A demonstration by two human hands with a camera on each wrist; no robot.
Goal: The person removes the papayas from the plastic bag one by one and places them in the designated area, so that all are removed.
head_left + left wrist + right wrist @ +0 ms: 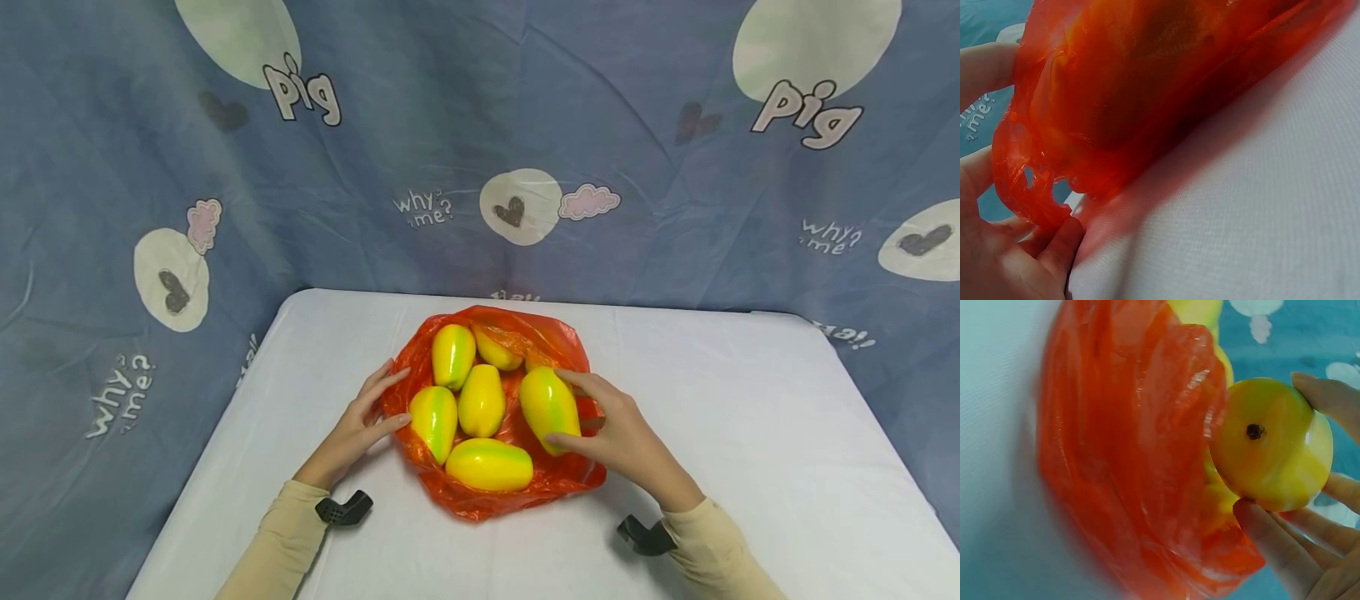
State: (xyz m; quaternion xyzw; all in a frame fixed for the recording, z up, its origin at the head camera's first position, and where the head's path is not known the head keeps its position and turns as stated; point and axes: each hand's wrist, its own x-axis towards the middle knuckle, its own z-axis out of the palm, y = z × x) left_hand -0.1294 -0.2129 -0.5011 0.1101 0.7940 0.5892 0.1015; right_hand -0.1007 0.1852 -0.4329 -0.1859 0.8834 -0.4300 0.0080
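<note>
A red plastic bag (551, 333) lies spread on the table with its mouth up. Inside it are several glossy yellow-green papayas (482, 402). My right hand (618, 421) holds one papaya (550, 408) at the bag's right side, thumb on the near side and fingers on the far side. Its round end, with a dark spot, faces the camera in the right wrist view, and the papaya (1272, 444) sits above the bag's rim. My left hand (362, 427) holds the bag's left edge. Crumpled red film lies among its fingers in the left wrist view.
A white-covered table (720, 375) extends around the bag. Behind it hangs a blue printed cloth (420, 108). Black devices (345, 508) are strapped on both wrists, over beige sleeves.
</note>
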